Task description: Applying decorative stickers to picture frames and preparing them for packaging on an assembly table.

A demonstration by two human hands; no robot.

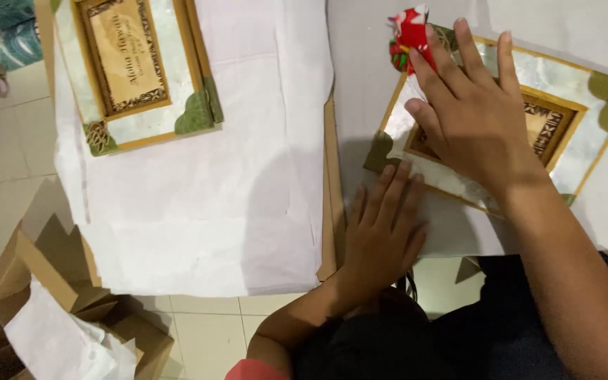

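White tissue sheet (198, 211) with the other frame (138, 67) lies well to my left, while my left hand (381, 229) presses flat and unclenched just below the tilted shell-faced frame (564, 141) that my right hand (476, 112), fingers spread, rests on, gripping nothing.

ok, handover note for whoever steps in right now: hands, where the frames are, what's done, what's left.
Left hand: flat, palm down on the white paper, at the near corner of the right picture frame; holds nothing.
Right hand: spread flat on that frame, fingertips by the red ornament at its far corner.
Second picture frame: lies untouched on the white paper, far left.
Open cardboard box with paper in it: on the floor, lower left.
Done: both frames laid on paper.
Left: neither frame is wrapped yet.
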